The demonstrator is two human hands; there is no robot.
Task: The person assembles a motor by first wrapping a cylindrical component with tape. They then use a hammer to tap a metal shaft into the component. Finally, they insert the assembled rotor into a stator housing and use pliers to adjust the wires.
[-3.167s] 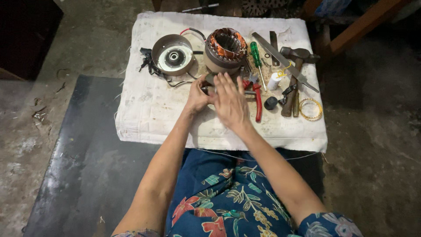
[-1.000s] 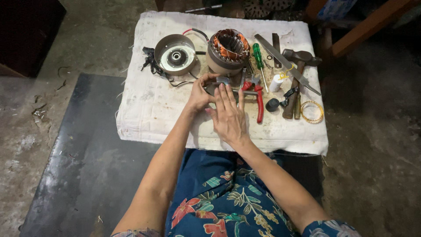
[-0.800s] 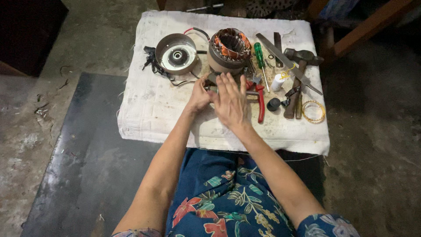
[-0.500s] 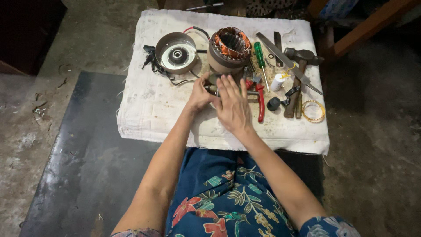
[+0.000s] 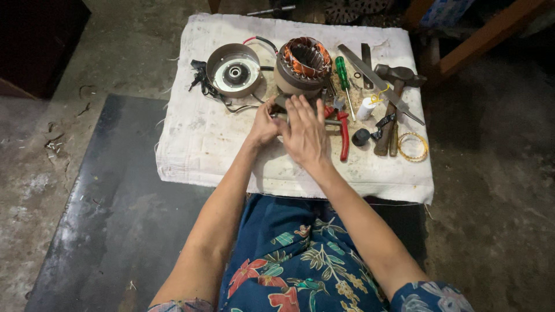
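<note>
Presently: both hands meet over a small metal part just in front of the motor stator (image 5: 303, 65).

Left hand (image 5: 263, 126) is curled, fingers pinching the small metal part (image 5: 281, 105), of which only a sliver shows; right hand (image 5: 305, 132) lies flat with fingers spread over it, probably to steady it, so whether it grips cannot be told. The part sits at mid-counter on the white cloth (image 5: 196, 138), which likely pads the work and catches loose pieces. Tools lie within right-hand reach: red-handled pliers (image 5: 344, 132), green screwdriver (image 5: 343, 76), hammer (image 5: 393, 101), metal file (image 5: 378, 82). The round motor end cover (image 5: 233, 70) rests left of the stator, wires trailing.
</note>
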